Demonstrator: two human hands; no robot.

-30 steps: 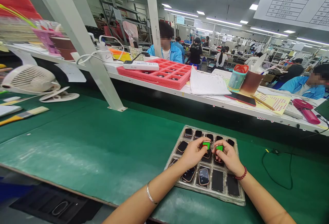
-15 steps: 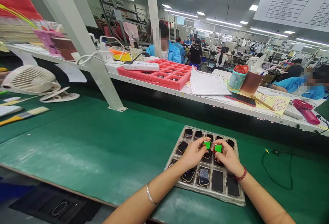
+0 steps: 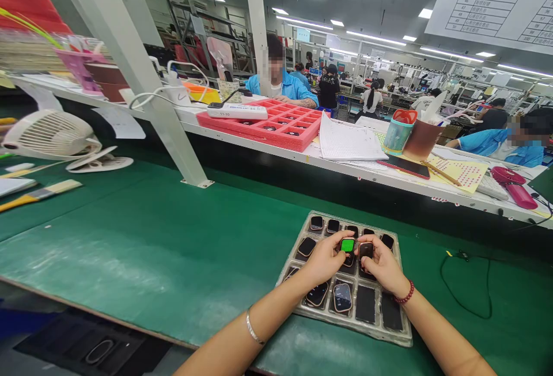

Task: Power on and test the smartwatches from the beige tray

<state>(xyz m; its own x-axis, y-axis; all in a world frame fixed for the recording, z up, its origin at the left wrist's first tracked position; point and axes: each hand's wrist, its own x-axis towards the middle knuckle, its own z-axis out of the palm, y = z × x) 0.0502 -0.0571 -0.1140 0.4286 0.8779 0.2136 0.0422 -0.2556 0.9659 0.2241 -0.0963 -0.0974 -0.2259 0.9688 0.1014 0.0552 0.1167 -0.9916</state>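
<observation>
In the tray (image 3: pixel 367 328) on the bench (image 3: pixel 151 249), we log dark-faced watches (image 3: pixel 343 297). Over it, left hand (image 3: pixel 327 258) and right hand (image 3: pixel 383 264) nearly meet, grips pinched on a green-lit watch (image 3: pixel 347 245) and, apparently, a dark-screened watch (image 3: pixel 366 250), respectively.

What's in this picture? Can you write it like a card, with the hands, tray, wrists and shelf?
Left hand: holds a green-screen watch
Right hand: holds a dark-screen watch
Tray: below both hands, holding more watches, on a green table
Wrists: silver bangle left, red bead bracelet right
Shelf: pink-red compartment box, papers
</observation>
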